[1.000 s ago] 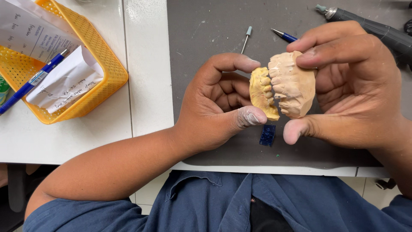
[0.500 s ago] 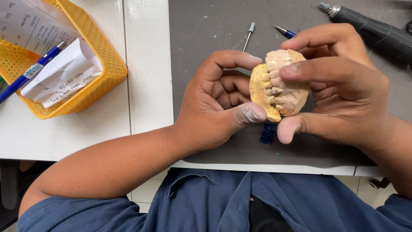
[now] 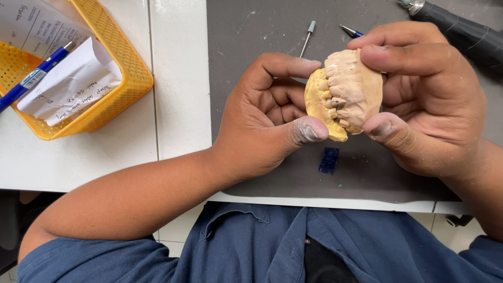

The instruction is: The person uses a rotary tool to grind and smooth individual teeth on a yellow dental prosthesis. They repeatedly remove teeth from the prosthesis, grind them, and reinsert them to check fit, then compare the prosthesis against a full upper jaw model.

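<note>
Both hands hold a pair of plaster dental casts pressed together, teeth meeting. My left hand (image 3: pixel 267 112) grips the yellow cast (image 3: pixel 320 105) between thumb and forefinger. My right hand (image 3: pixel 429 99) holds the pale beige cast (image 3: pixel 356 89), forefinger on top and thumb beneath. The casts hover above a dark grey work mat (image 3: pixel 251 31). A small dark blue block (image 3: pixel 329 160) lies on the mat just below them.
A yellow mesh basket (image 3: pixel 131 68) at the left holds folded papers (image 3: pixel 68 86) and a blue pen (image 3: pixel 34 78). On the mat lie a thin metal tool (image 3: pixel 306 37), a blue-tipped instrument (image 3: pixel 350 30) and a dark rotary handpiece (image 3: pixel 461 31) at the top right.
The view has shifted slightly. My right forefinger has slid further over the beige cast, and the two casts stay pressed together between both hands.
</note>
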